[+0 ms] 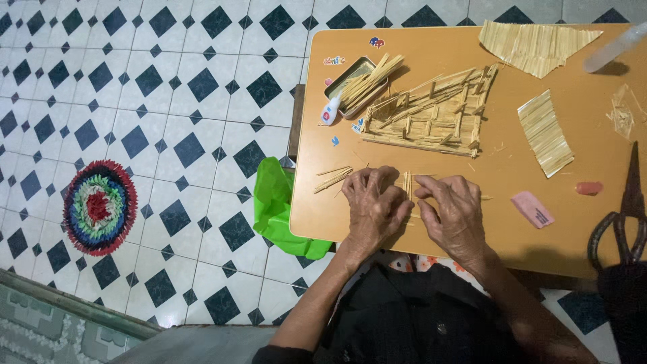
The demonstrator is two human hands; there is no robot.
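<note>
In the head view, the left hand (373, 205) and right hand (456, 214) pressed fingertips together on a small row of sticks (408, 183) at the near edge of the table (512, 168). A slip would likely scatter that row. Farther off lay one stick frame (431, 114), two flat stick panels, one tin (350, 84), one glue bottle (329, 111), and one pair of scissors (623, 216).
</note>
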